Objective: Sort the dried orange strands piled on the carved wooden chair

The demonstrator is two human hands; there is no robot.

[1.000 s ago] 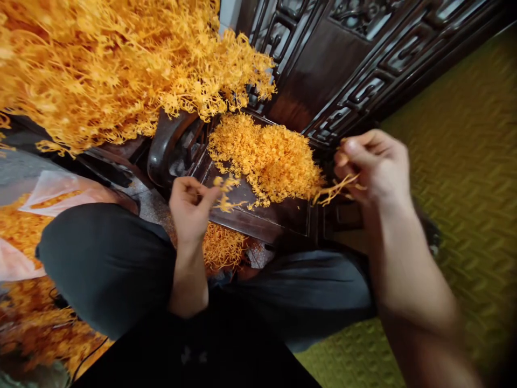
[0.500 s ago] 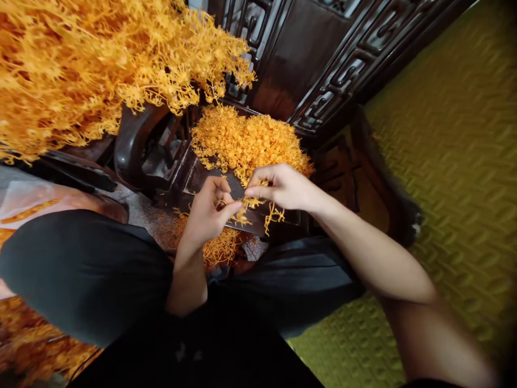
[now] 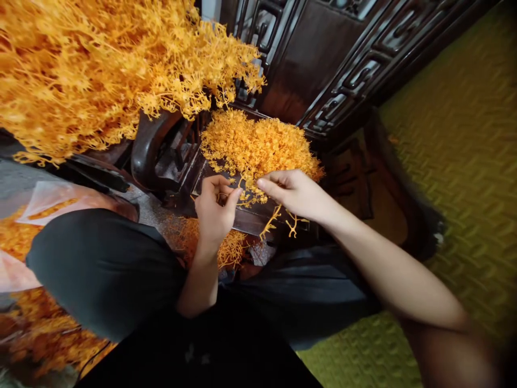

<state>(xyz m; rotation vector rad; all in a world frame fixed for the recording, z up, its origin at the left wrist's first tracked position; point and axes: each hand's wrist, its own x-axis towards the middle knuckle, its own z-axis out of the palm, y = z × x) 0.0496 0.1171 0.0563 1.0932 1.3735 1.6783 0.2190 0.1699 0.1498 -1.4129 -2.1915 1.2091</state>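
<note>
We see a person's two bare hands over a dark wooden seat point(image 3: 246, 220), just in front of a heap of orange sprigs point(image 3: 269, 151). The right hand point(image 3: 293, 194) brings thumb and forefinger together; we take its fingers to be closed on orange stems point(image 3: 271, 222), whose ends hang beneath the palm. The left hand point(image 3: 214, 207) curls loosely, thumb and forefinger slightly apart, with a thin strand showing inside the curl; whether it grips that strand we cannot tell. Of the hanging stems, the nearer to the left hand has its long axis slanting down and leftward, its forked tip toward the person; the other drops almost straight, sending one branch to the right. Between the hands, small flowered tips overlap the heap, and we cannot tell which are held. To handle such pieces well, we would judge it best to pinch lightly near a fork, steady one part while the other hand works close by, and pull along the stem's own axis, since thin branches probably snag or snap.
</note>
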